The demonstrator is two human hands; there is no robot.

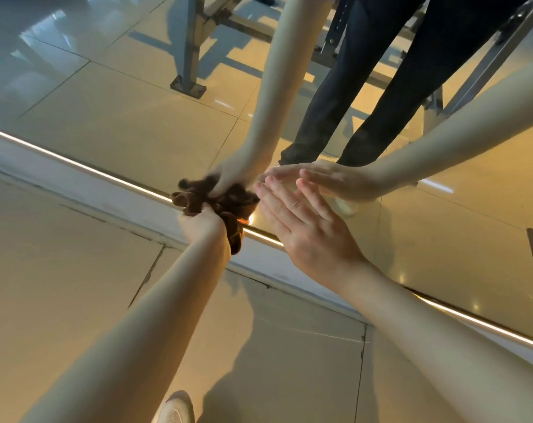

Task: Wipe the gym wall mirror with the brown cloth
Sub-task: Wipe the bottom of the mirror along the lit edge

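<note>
While left hand (202,222) clutches brown cloth (228,218) against mirror (137,102), right hand (308,233) touches it flat.

Hands: 2, left hand (202,223), right hand (308,233)
Brown cloth (230,206): 1, inside left grip
Wall mirror (121,96): 1
Shoe (176,407): 1

Warm amber light, fairly dim. Glare strip along mirror (121,117) bottom edge. My shadow on floor (60,239). Cloth (228,203), my left hand (202,222) motion-blurred. Frame edges bowed.

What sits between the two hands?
Head view: the brown cloth, gripped by the left hand, then a sliver of mirror before the flat right hand.
</note>
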